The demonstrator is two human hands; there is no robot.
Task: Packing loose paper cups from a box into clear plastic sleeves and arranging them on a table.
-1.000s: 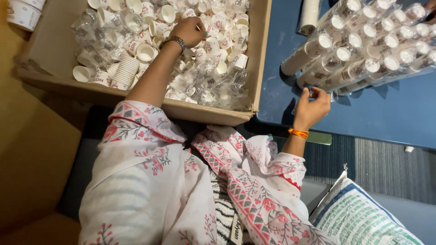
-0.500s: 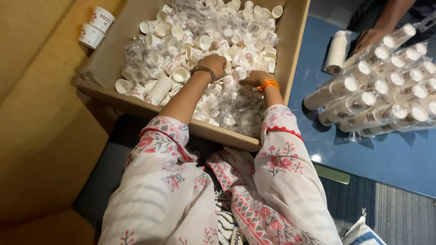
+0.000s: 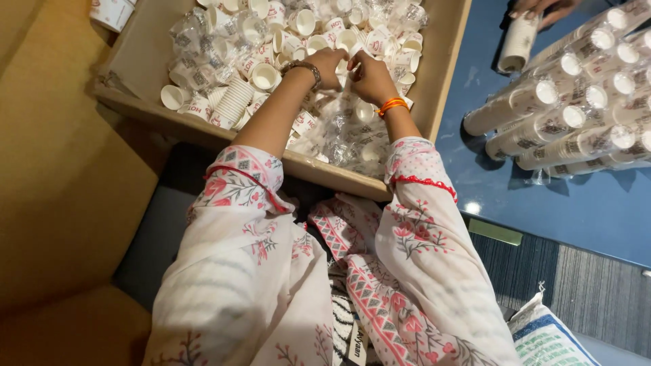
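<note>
Big cardboard box (image 3: pixel 441 88) on the blue table (image 3: pixel 576 210), heaped with loose paper cups (image 3: pixel 264 76), and right in the middle the left hand (image 3: pixel 327 66) and right hand (image 3: pixel 369 78) meet, fingers pinching one small cup (image 3: pixel 347 62).

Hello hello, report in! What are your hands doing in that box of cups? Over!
Left hand and right hand together, pinching one small paper cup. Cardboard box full of loose cups. Nothing blocking.

Blue table (image 3: pixel 597 217) w/ sleeved cup stacks (image 3: pixel 563 122) (wrapped)
</note>
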